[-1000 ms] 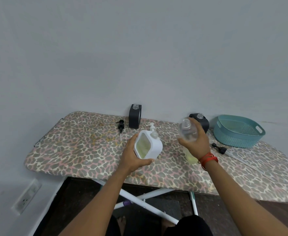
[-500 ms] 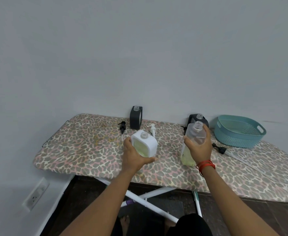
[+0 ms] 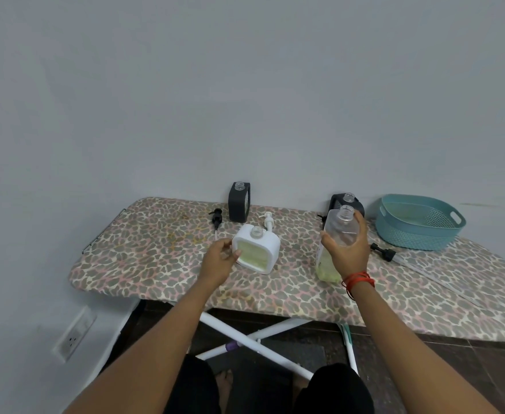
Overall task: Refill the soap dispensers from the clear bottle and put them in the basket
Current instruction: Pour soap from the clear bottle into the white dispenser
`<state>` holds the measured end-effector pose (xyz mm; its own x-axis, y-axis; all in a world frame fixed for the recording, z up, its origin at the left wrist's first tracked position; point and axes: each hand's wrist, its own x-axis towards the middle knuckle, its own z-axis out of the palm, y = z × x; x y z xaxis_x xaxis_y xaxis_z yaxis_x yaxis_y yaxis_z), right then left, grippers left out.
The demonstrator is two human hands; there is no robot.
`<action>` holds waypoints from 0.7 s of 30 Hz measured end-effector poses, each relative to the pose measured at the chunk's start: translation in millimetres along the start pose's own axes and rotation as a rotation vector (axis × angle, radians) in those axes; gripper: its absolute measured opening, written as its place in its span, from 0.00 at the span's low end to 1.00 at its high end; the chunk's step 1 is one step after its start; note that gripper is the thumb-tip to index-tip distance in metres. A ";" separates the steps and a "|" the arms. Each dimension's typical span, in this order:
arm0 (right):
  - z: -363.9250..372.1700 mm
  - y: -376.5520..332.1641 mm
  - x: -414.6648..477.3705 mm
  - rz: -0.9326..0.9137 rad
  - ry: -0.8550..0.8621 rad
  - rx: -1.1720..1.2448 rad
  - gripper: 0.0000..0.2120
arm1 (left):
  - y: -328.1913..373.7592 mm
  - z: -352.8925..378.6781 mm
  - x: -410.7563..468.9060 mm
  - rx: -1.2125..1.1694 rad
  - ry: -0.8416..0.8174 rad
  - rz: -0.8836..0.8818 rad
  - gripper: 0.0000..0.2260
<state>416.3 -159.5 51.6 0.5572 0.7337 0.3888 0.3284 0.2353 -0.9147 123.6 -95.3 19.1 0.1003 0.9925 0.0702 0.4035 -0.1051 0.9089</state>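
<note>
A white square dispenser (image 3: 260, 249) with pale green soap inside stands uncapped on the leopard-print ironing board (image 3: 143, 264). My left hand (image 3: 219, 259) holds its left side. My right hand (image 3: 348, 249) grips the clear bottle (image 3: 336, 234), upright on the board, open-necked, with green liquid at its bottom. Two black dispensers stand uncapped at the back: one (image 3: 239, 201) behind the white one, the other (image 3: 346, 200) behind the clear bottle. The teal basket (image 3: 418, 222) sits at the far right with nothing in it.
A white pump head (image 3: 268, 220) lies behind the white dispenser. One black pump (image 3: 216, 219) lies left of the back dispenser, another (image 3: 383, 252) lies right of the clear bottle. The wall runs close behind the board. White board legs cross below.
The white dispenser went from tilted in the air to standing upright on the board. The clear bottle also came down upright onto the board. The camera view shifted slightly.
</note>
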 end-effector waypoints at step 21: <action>1.2 3.8 0.6 -0.002 0.013 -0.013 0.39 | 4.2 1.8 13.5 -0.183 -0.140 0.029 0.22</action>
<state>417.0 -157.4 48.2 0.5665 0.7248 0.3920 0.3397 0.2280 -0.9125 128.2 -82.5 23.2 0.2397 0.9695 0.0513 0.2285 -0.1077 0.9676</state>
